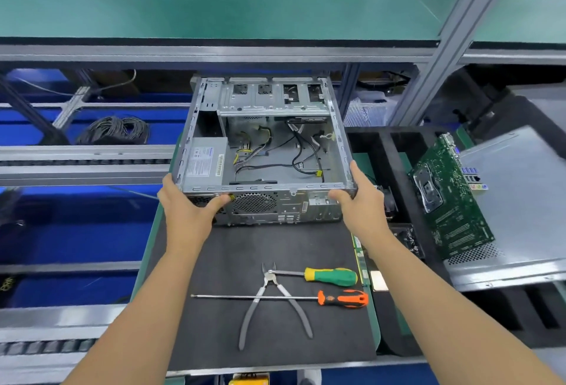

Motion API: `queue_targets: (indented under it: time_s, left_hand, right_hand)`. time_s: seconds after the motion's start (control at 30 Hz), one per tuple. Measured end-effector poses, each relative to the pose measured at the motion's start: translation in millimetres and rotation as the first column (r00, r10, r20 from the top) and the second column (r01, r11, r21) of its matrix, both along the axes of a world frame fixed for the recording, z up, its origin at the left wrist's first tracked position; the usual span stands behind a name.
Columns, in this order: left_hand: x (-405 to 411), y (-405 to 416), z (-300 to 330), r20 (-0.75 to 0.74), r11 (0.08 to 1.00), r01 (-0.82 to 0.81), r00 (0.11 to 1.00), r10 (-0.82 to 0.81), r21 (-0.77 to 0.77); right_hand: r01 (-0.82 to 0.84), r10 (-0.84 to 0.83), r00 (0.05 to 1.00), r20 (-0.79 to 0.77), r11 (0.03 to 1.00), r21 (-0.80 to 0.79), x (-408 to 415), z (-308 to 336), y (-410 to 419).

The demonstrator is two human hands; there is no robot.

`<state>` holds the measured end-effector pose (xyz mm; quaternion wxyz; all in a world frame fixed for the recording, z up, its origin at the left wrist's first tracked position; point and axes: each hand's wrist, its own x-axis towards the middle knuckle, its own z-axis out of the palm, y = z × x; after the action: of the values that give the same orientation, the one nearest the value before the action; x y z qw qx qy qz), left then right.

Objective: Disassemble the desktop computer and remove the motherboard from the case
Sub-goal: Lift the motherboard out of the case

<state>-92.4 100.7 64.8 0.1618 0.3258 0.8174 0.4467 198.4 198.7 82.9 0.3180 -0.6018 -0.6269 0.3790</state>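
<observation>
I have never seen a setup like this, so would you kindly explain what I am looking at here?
This is one picture from a camera worn on a person's head, looking down at a workbench. The left hand and right hand grip the near corners of an opened computer case, which has loose cables inside. The motherboard is already out, lying on a metal panel to the right. On the dark mat lie cutting pliers and two screwdrivers: one green, one orange.

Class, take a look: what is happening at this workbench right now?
A person grips an open computer case at its near corners, left hand and right hand. Inside are loose cables and a power supply, no board. The green motherboard lies to the right on a metal panel. Two screwdrivers and cutters rest on the mat.
</observation>
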Motion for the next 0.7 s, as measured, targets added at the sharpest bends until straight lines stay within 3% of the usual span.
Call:
queue_targets:
  time_s: [0.17, 0.27, 0.33, 0.43, 0.57, 0.7]
  left_hand:
    - [-2.7, 9.2, 3.9, 0.011, 0.999, 0.016, 1.000, -0.016, -0.027]
    - [5.3, -0.9, 3.1, 0.038, 1.000, -0.009, 0.999, 0.010, -0.012]
    - [23.6, -20.3, -3.3, -0.062, 0.995, -0.083, 0.994, 0.086, 0.047]
    - [68.8, -68.6, -31.9, -0.229, 0.991, -0.109, 0.965, 0.124, 0.075]
    - [118.0, -132.1, -70.3, -0.200, 0.982, 0.090, 0.972, -0.122, -0.165]
    - [149.1, -152.0, -81.9, -0.211, 0.917, 0.099, 0.958, -0.193, -0.387]
  right_hand:
    - [-0.077, 0.074, 0.993, 0.095, 0.997, 0.023, -4.8, 3.8, 5.6]
    - [-0.134, 0.059, 0.942, 0.330, 0.969, 0.207, 2.2, -2.2, -15.0]
    - [-0.224, 0.074, 0.901, 0.428, 0.924, 0.310, 15.7, -14.7, -44.8]
    - [-0.436, 0.241, 0.767, 0.595, 0.876, 0.208, 38.2, -48.6, -90.6]
    - [-0.538, 0.483, 0.514, 0.709, 0.825, -0.173, 45.1, -80.9, -111.6]
    - [-0.531, 0.395, 0.472, 0.788, 0.841, -0.104, 39.9, -88.7, -115.0]
